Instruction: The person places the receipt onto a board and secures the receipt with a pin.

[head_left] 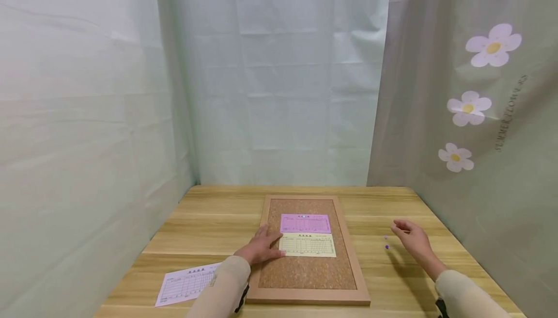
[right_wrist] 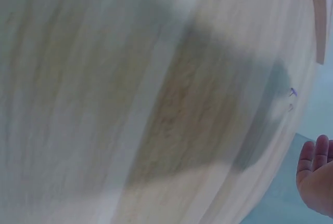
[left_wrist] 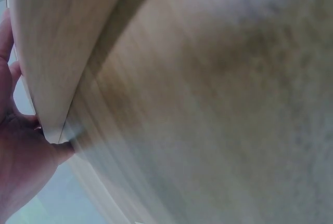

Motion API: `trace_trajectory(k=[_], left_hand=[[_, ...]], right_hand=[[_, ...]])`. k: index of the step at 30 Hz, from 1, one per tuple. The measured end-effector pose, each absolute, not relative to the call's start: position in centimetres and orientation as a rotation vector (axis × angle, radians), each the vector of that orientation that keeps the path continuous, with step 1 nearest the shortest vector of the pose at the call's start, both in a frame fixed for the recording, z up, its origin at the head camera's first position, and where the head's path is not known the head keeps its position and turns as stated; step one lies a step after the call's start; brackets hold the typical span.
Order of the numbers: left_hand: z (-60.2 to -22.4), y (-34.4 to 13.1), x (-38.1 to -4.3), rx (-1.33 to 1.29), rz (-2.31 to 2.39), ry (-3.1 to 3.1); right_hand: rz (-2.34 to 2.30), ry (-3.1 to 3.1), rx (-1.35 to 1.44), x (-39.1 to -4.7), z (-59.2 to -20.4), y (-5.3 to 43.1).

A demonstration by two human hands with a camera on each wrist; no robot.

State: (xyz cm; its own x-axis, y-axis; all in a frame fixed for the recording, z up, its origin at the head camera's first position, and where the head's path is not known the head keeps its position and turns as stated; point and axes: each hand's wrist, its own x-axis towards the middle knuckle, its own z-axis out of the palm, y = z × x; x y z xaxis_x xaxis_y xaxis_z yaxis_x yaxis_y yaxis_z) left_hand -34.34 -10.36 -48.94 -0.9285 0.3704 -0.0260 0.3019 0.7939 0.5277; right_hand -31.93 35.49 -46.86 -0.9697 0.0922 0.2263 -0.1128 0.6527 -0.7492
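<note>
My left hand [head_left: 260, 248] lies over the left frame of a cork board [head_left: 310, 274], its fingers spread. Its fingertips touch the left edge of a pale yellow printed slip [head_left: 307, 245]. Just above that slip is a pink printed slip [head_left: 305, 223] with a small whitish spot at its top edge. My right hand [head_left: 411, 240] hovers over the table right of the board, fingers loosely bent, with no object visible in it. Near it on the table lie a purple push pin [head_left: 386, 247] and a smaller, paler one [head_left: 385, 237]. The right wrist view also shows that hand [right_wrist: 315, 174].
A white printed slip [head_left: 185, 284] lies on the wooden table [head_left: 209, 230] left of the board, partly covered by the left sleeve. Pale curtains [head_left: 283, 90] enclose the table at the back and both sides.
</note>
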Motion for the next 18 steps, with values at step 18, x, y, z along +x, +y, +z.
trace_trajectory(k=[18], left_hand=[[-49.1,-10.4,-34.5,0.515,0.816,2.838]], right_hand=[[1.365,-2.755,0.099,-32.5,-48.6,37.1]])
